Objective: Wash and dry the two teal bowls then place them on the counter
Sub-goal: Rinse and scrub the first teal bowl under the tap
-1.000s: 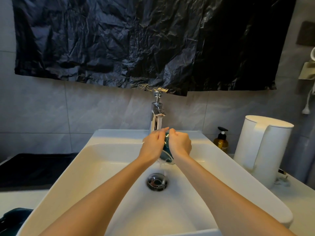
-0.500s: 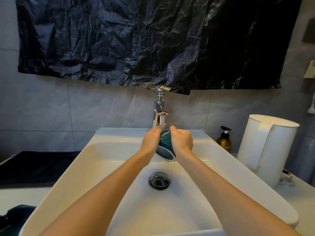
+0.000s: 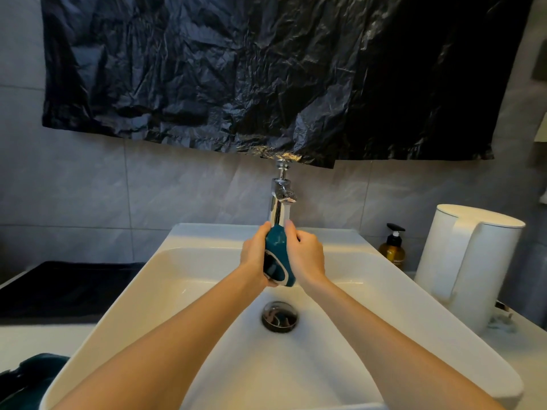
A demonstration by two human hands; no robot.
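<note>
Teal bowl: the teal bowl (image 3: 278, 247) is held on edge just under the spout of the faucet (image 3: 281, 202), above the sink (image 3: 183, 291) and clear of its floor; the foot ring is turned towards the camera.
Hands: the bowl is clasped between both. The left hand (image 3: 254, 257) is wrapped round the base side and the right hand (image 3: 306, 257) is pressed against the opposite side, fingers curled over the upper rim.
Change: within the last second the bowl has been turned from a flatter tilt to nearly upright and raised closer to the spout. The stream seen falling below it towards the drain (image 3: 279, 316) a second ago is no longer plainly made out.
Meaning: rinsing is judged to be under way, with the bowl being rotated so that every face is wetted. Drying and placing on the surface (image 3: 38, 338) are not yet begun.
Second bowl: not seen. A dark teal bundle (image 3: 23, 380) lies at the lower left, and whether it is cloth cannot be told.
Nearby: a soap bottle (image 3: 392, 250) and a white jug (image 3: 470, 261) stand to the right of the sink.
</note>
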